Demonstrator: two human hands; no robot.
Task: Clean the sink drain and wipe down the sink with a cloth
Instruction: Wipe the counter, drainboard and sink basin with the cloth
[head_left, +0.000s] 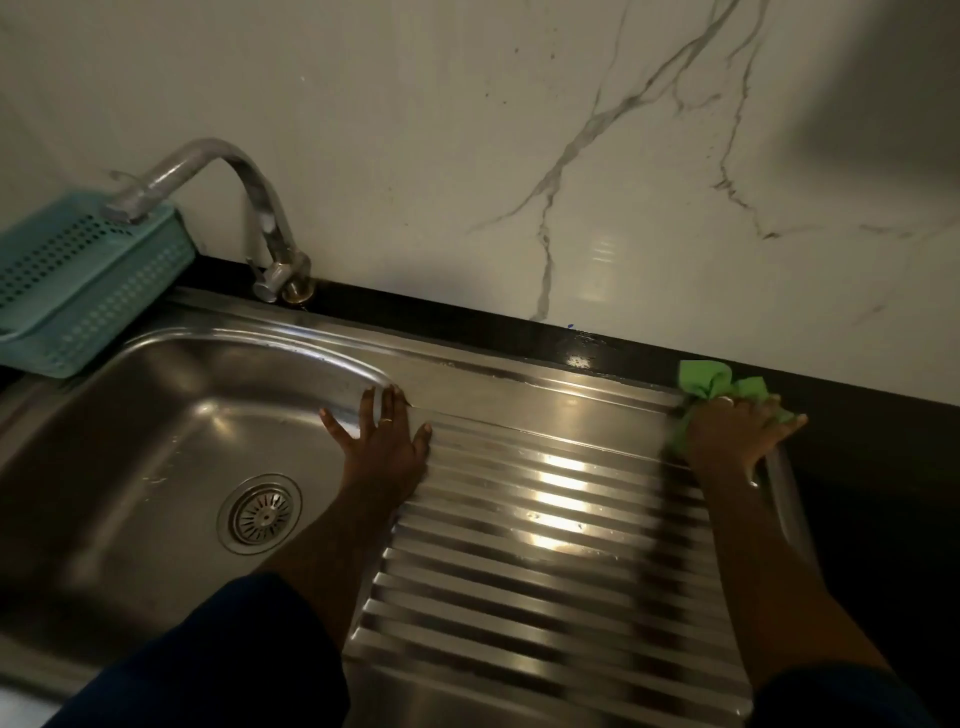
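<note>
1. Filling the upper half of the view, a white marble-patterned wall (467, 130) with grey veins rises behind the counter.
2. Below it, a stainless steel sink (467, 370) spans most of the width, with a basin (156, 415) on the left and a ribbed drainboard (545, 545) on the right that reflects patches of light.
3. A glossy black countertop (883, 467) runs as a strip behind the sink and widens on the far right.
4. The person's two forearms reach in from the bottom edge. A dark blue sleeve (234, 660) covers the left one near the camera.
5. A teal perforated plastic basket (93, 291) sits at the far left, over the basin's back corner.
6. A curved metal faucet (244, 171) stands at the back rim, its spout arching left above the basket.
7. The left hand (382, 441) lies flat with fingers spread, resting on the ridge where the basin meets the drainboard.
8. The right hand (737, 436) sits on the drainboard's far right corner, fingers bent over a cloth, thumb stretched out to the right.
9. The green cloth (706, 382) is bunched under that hand and bulges out beyond the fingertips, beside the black countertop.
10. The round metal drain strainer (260, 514) sits in the basin floor, near the left forearm.
11. A thin ring (387, 421) shows on one finger of the left hand.
</note>
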